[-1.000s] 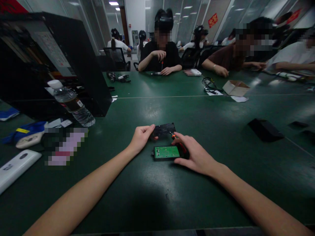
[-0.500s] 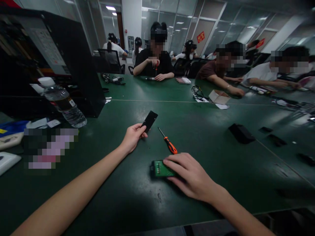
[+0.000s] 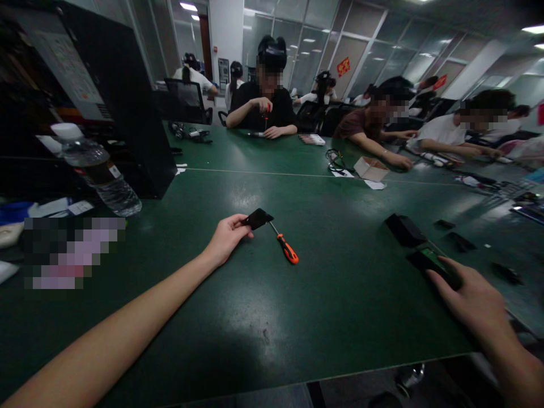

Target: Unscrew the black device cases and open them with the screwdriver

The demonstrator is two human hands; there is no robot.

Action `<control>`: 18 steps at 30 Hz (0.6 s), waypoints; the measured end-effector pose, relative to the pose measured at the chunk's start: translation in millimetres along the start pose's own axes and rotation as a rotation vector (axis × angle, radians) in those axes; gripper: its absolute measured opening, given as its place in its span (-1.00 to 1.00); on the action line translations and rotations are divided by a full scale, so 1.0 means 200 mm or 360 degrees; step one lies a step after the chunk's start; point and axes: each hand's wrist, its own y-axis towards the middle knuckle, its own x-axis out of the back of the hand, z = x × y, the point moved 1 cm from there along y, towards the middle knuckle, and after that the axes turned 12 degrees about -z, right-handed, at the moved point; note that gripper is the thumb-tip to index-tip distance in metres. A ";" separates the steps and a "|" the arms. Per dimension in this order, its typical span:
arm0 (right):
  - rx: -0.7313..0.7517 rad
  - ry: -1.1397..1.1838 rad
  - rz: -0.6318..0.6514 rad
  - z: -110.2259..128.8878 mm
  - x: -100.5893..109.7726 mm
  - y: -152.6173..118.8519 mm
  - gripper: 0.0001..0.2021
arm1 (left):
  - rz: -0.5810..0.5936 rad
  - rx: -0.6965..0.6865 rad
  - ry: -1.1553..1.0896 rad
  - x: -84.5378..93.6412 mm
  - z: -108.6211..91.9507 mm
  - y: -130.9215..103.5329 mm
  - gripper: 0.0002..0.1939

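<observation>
My left hand point(image 3: 229, 238) pinches a thin black rectangular plate point(image 3: 257, 219) between thumb and fingers, held over the green table point(image 3: 204, 340). An orange-and-black screwdriver point(image 3: 289, 249) lies just right of the plate, its shaft tip beside the plate's corner. Far to the right, my right hand point(image 3: 471, 289) grips a black casing with a green circuit board point(image 3: 436, 262) in it. That casing is close to a black box-shaped part point(image 3: 404, 229) on the table; whether the two touch I cannot tell.
Small black parts point(image 3: 461, 241) lie at the right. At the left stand a water bottle point(image 3: 100, 170) and a large black computer case point(image 3: 123, 96). Across the table a person point(image 3: 263, 102) holds a screwdriver upright. A small open cardboard box point(image 3: 370, 169) sits farther back.
My right hand has carried the circuit-board casing from the middle to the far right. My left hand has tilted the black plate flatter. The screwdriver still lies on the table.
</observation>
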 end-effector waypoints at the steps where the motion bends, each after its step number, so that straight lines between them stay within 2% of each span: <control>1: -0.0071 -0.0067 0.0008 0.00 -0.01 -0.02 -0.30 | -0.0003 0.0000 0.0014 0.00 0.00 -0.01 -0.74; 3: -0.0144 -0.0157 0.0015 0.03 -0.02 -0.05 -0.25 | -0.0005 -0.0008 0.0043 -0.01 0.00 -0.02 -0.73; 7: -0.0147 -0.0288 -0.0028 0.14 0.02 -0.04 -0.36 | 0.0068 -0.0063 0.0109 -0.04 0.02 -0.05 -0.72; 11: -0.0100 -0.0181 -0.0192 0.30 0.09 0.00 -0.45 | 0.0172 -0.0171 0.0236 -0.08 0.03 -0.09 -0.77; 14: -0.0158 0.0183 -0.0216 0.51 0.12 0.03 -0.58 | 0.0301 -0.0411 0.0501 -0.10 0.01 -0.15 -0.83; 16: -0.0204 0.0519 -0.0080 0.72 0.13 0.04 -0.62 | 0.0472 -0.0709 0.0675 -0.11 -0.01 -0.19 -0.80; 18: -0.0194 0.0896 0.0139 0.96 0.14 0.06 -0.62 | 0.0694 -0.1041 0.0756 -0.12 -0.02 -0.23 -0.76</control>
